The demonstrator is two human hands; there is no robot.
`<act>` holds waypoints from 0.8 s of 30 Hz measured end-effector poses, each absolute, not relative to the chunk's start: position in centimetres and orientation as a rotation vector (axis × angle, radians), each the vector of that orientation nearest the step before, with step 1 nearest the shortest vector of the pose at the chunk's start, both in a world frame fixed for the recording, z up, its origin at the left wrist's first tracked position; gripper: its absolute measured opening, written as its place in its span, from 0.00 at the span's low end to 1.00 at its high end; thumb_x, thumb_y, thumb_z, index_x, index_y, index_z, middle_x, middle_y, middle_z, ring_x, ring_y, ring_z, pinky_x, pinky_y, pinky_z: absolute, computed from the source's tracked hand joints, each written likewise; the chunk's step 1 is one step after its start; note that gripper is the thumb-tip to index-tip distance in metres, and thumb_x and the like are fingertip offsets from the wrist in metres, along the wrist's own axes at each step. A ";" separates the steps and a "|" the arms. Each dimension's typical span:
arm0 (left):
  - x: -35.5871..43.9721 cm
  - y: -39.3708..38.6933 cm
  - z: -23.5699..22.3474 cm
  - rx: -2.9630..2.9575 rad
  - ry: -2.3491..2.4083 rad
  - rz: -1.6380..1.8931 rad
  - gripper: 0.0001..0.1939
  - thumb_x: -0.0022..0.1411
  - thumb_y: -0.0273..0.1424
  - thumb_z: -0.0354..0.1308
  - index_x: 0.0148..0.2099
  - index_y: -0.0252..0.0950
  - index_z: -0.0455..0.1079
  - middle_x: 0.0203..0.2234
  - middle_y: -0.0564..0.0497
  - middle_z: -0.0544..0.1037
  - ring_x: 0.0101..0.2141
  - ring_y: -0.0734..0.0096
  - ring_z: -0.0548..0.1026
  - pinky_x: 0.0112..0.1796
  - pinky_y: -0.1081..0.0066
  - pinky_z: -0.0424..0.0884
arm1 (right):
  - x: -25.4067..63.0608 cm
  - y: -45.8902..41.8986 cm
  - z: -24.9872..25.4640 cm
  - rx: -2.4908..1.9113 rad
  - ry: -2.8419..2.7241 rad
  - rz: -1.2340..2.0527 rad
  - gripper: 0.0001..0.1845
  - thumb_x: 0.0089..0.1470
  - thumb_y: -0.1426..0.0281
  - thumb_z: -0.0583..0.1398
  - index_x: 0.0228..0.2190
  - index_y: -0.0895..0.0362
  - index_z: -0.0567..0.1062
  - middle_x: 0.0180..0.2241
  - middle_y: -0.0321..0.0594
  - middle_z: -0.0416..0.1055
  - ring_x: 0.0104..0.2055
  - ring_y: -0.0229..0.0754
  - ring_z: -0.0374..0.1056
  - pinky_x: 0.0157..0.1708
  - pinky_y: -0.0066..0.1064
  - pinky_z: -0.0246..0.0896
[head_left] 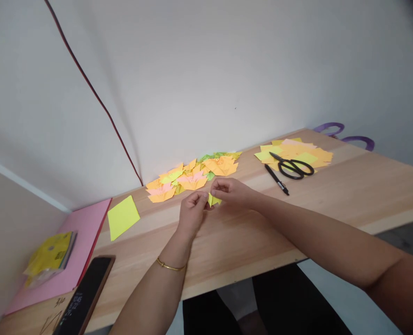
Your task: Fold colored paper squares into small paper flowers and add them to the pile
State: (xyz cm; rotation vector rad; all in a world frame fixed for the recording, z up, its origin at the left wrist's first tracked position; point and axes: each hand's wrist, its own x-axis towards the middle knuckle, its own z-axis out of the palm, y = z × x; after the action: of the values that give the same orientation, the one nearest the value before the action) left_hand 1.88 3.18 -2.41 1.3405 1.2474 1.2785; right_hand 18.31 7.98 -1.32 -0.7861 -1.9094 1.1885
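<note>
Between my two hands, above the middle of the wooden table (234, 242), is a small piece of folded yellow paper (213, 200). My left hand (193, 210) pinches its left side between thumb and fingers. On its right side, the bent fingers of my right hand (232, 191) close on the paper. My fingers hide part of the folds. Just beyond my hands, along the wall, lies a spread of folded paper pieces (192, 179) in orange, pink, yellow and green, some with small drawn marks.
To the right, black-handled scissors (293, 167) rest on loose paper sheets (318, 156), with a black pen (276, 179) alongside. At left lie a yellow paper square (123, 217), a pink folder (87, 223), a yellow plastic packet (54, 253) and a phone (85, 298). A dark cable (94, 93) runs down the wall.
</note>
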 end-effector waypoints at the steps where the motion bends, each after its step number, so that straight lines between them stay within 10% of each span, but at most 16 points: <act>1: 1.8 3.2 -2.5 1.361 1.257 1.268 0.14 0.54 0.41 0.57 0.27 0.34 0.70 0.18 0.54 0.71 0.23 0.75 0.70 0.30 0.72 0.68 | 18.3 8.0 -1.4 -0.784 -1.922 1.157 0.09 0.49 0.66 0.56 0.24 0.58 0.67 0.25 0.35 0.63 0.27 0.34 0.57 0.28 0.26 0.53; 24: 2.0 3.3 -2.5 1.243 1.166 1.219 0.09 0.48 0.36 0.63 0.28 0.35 0.72 0.21 0.54 0.71 0.23 0.78 0.66 0.27 0.76 0.63 | 18.0 7.5 -1.7 -0.752 -2.083 0.854 0.05 0.46 0.73 0.54 0.20 0.57 0.62 0.20 0.31 0.59 0.23 0.32 0.53 0.24 0.25 0.49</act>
State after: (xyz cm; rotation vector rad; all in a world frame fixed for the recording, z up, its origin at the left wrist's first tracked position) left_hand 1.98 3.26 -2.50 1.2434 1.1665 1.2188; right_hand 18.05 7.50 -1.72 -0.7517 -2.0830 0.8536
